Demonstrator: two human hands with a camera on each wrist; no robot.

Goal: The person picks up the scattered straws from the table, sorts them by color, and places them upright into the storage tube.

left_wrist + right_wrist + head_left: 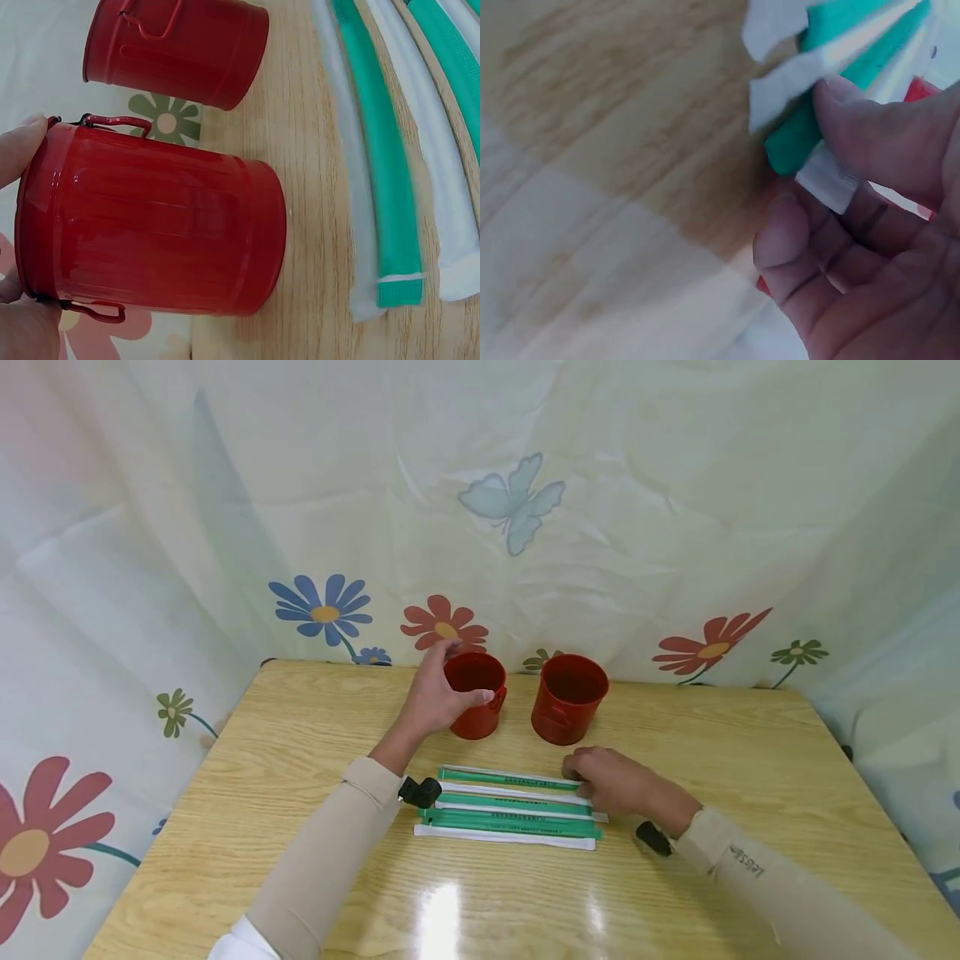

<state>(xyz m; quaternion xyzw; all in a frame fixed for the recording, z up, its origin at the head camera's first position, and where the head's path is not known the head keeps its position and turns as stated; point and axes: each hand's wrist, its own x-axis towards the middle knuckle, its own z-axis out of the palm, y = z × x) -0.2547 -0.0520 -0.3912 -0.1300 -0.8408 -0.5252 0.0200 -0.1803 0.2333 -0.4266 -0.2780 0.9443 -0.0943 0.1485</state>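
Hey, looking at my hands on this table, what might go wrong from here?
The left hand grips only the rim of the left red metal bucket, so it might tip toward the second red bucket close beside it. The right hand pinches one green-and-white paper chopstick sleeve among several touching; neighbours may drag along.

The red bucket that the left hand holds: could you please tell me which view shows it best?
The left wrist view: the red bucket fills it, handles visible. The head view shows it small; the right wrist view shows only red slivers.

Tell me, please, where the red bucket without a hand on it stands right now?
In the head view the free red bucket stands right of the gripped red bucket, behind the wrapped chopsticks.
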